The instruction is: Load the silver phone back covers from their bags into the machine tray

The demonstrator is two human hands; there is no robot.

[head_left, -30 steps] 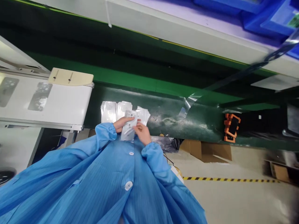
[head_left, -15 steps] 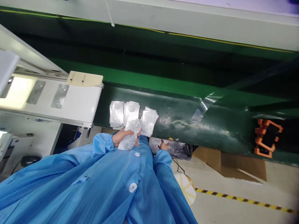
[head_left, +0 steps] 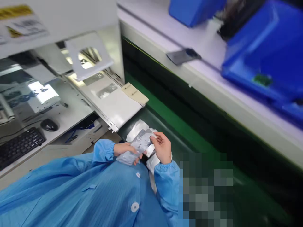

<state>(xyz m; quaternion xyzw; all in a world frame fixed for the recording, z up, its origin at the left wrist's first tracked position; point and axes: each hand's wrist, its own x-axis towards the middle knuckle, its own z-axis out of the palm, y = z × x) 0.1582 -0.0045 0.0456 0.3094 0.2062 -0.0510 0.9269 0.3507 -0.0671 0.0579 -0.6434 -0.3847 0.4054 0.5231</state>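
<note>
My left hand (head_left: 126, 149) is closed around the lower part of a stack of thin, see-through plastic sheets (head_left: 140, 142) with round marks. My right hand (head_left: 162, 146) pinches the upper right edge of the stack between thumb and fingers; how many sheets it has hold of I cannot tell. Just behind lies a pile of silvery-white sheets (head_left: 134, 130) on the green bench. Another pile of pale sheets (head_left: 153, 161) sits beside my right wrist, partly covered by it.
At left a white conveyor (head_left: 118, 108) carries flat patterned sheets (head_left: 107, 91), with a cream block (head_left: 134, 94) at its end. A black mouse (head_left: 49, 125) and keyboard (head_left: 20, 146) rest further left. Blue bins (head_left: 272, 63) and a grey sheet (head_left: 182, 56) are on the ledge. The lower right is pixelated.
The view has turned left, showing the conveyor and keyboard more fully. My right hand came from the bench's front edge up to the sheets and now pinches their edge. My left hand keeps its hold.
</note>
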